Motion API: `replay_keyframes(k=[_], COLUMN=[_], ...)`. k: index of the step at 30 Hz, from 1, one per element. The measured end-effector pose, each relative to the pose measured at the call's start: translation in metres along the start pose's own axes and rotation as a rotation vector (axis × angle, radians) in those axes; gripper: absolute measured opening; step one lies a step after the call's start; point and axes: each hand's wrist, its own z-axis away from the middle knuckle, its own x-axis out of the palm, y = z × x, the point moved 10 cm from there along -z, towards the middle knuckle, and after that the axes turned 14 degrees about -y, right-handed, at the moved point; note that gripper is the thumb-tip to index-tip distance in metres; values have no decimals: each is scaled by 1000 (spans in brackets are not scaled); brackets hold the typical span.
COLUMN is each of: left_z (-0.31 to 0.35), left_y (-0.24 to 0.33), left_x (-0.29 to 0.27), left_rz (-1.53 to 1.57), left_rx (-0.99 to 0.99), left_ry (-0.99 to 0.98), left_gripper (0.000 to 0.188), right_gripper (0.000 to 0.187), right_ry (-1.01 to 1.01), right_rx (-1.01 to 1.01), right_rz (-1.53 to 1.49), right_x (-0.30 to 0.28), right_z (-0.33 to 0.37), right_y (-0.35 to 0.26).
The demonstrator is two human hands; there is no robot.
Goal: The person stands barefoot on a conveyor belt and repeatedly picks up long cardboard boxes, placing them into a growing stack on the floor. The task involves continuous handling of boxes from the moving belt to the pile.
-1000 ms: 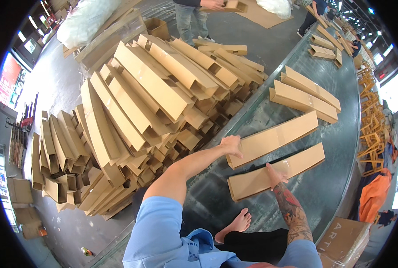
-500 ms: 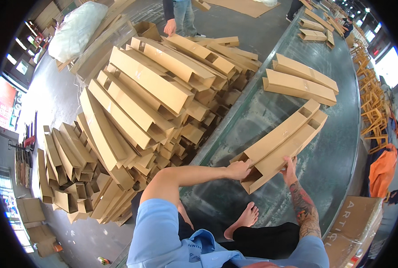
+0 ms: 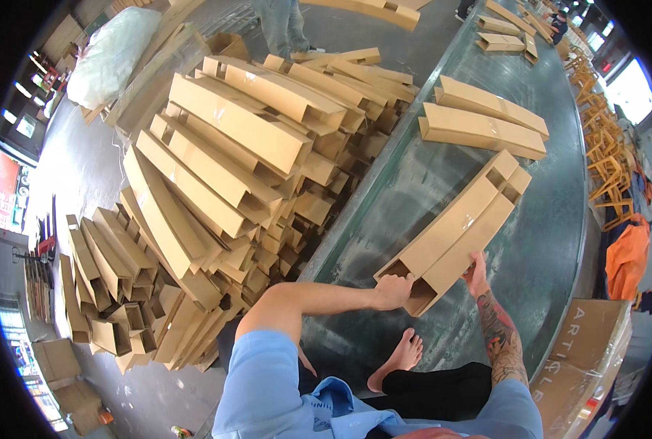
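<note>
Two long, narrow cardboard boxes lie side by side on the green belt surface in front of me, the left box (image 3: 439, 227) and the right box (image 3: 472, 241). Their near ends are open. My left hand (image 3: 394, 291) has its fingers closed over the near end, where the two boxes meet. My right hand (image 3: 477, 276) holds the outer side of the right box near its lower part; some of its fingers are hidden. Just beyond, two more long boxes (image 3: 487, 132) rest on the belt.
A large stack of long cardboard boxes (image 3: 231, 146) rises left of the belt (image 3: 362, 208). A person (image 3: 282, 29) stands behind it, by another long box (image 3: 373, 11). My bare foot (image 3: 401, 358) is on the belt. A large carton (image 3: 586, 336) stands at right, below stacked wooden frames (image 3: 604, 161).
The two boxes in my hands now sit closer together, with the right one's far end shifted. The other person's hand has left the stack, and a long box shows beside that person.
</note>
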Motion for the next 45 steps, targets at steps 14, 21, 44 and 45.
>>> replay_keyframes(k=[14, 21, 44, 45], left_z=[39, 55, 125, 132], left_y=[0, 3, 6, -6], left_x=[41, 56, 85, 81], left_rz=[169, 109, 36, 44], left_rx=[-55, 46, 43, 1], left_ry=[25, 5, 91, 109], left_gripper=[33, 30, 29, 28], right_gripper=[80, 84, 81, 78], right_ry=[-111, -121, 82, 83], right_rx=[108, 162, -145, -177], right_rz=[124, 198, 351, 361], right_x=[47, 65, 83, 94], right_z=[44, 70, 131, 133], right_y=[49, 63, 85, 82])
